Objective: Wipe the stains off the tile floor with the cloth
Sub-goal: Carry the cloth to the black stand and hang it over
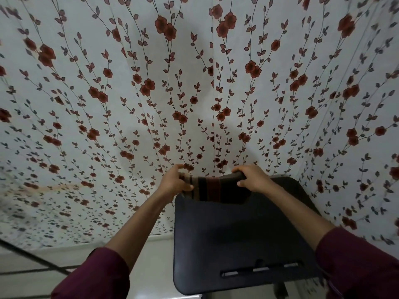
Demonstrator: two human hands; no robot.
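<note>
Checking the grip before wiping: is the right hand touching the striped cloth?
Touching. The head view shows the right hand curled over the cloth's dark rolled end, with no gap.

The dark chair (241, 234) is covering the tile floor (151, 266) at five o'clock. Motion blur is smearing the floral curtain (32, 201) at eight o'clock.

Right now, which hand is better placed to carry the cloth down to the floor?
Left, probably. The left hand bunches the striped cloth end; the right hand grips where it drapes the dark chair edge.
</note>
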